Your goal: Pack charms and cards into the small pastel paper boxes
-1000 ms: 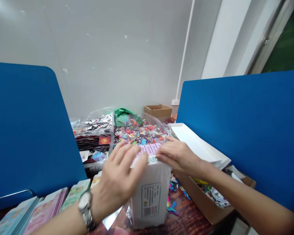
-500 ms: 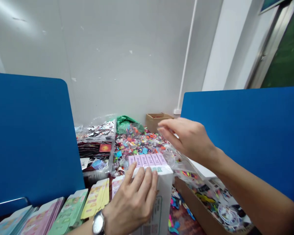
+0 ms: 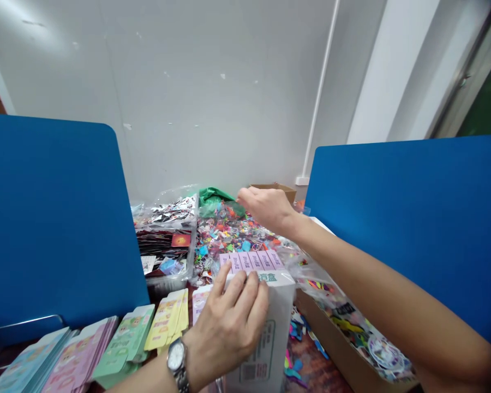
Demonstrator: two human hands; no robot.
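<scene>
i have the left hand [image 3: 227, 333] down on a white carton [image 3: 265, 344], which stands upright with a printed label on the face turned toward me. the left fingers [image 3: 240, 289] are slightly spread and pressed over the carton's top edge. i cannot pick out the thumb, so i cannot confirm a full grip. i read this placement as steadying, since the pressure seems to keep the carton from tipping. just beyond those fingertips, a row of lilac card tabs [image 3: 251, 262] lines the carton's far top edge; whether they are joined to it, i cannot tell.

the right hand [image 3: 265, 210] is raised well beyond the left fingers, over a heap of colourful stickers [image 3: 237, 240] and near a green plastic bag [image 3: 216, 199]. its fingertips [image 3: 243, 195] are drawn together and curled, but i cannot tell whether they pinch anything. a clear plastic bag [image 3: 311, 275] lies under the right forearm, to the right of the left fingers, above a cardboard box [image 3: 327, 341] holding more stickers.

left of the left fingers lie stacks of pink, green and yellow cards [image 3: 123, 341], apparently grouped by colour for easy reach. farther past the fingertips sits a clear tub of dark packets [image 3: 166, 256]. blue divider panels [image 3: 405, 185] stand on either side, apparently walling off the bench.
</scene>
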